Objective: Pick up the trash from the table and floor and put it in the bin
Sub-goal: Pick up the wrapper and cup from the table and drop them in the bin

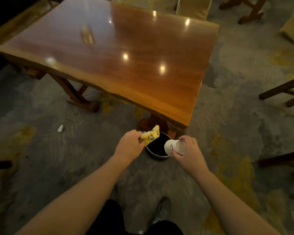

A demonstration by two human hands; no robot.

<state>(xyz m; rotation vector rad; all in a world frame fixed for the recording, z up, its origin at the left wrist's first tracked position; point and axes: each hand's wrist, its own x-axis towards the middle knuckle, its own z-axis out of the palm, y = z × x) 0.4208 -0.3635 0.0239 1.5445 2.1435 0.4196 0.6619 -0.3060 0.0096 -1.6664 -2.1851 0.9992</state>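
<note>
Dark trousers and a grey shoe [163, 210] sit nearest my view, cut off by the bottom edge, and both bare forearms reach far toward the round dark metal bin [157, 154] on the floor, its rim partly hidden behind what I hold. My left hand [128, 145] pinches a crumpled yellow snack wrapper [150, 135] over the bin's left rim, while my right hand [187, 152] grips a tipped white paper cup [174, 147] over its right. Left on the floor lies a small white scrap [60, 128], blurred, near the glossy wooden table [126, 53].

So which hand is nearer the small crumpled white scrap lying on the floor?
Left. The left hand, gripping a yellow wrapper, is right of the white scrap; the right hand, holding a white paper cup, is farther right.
</note>
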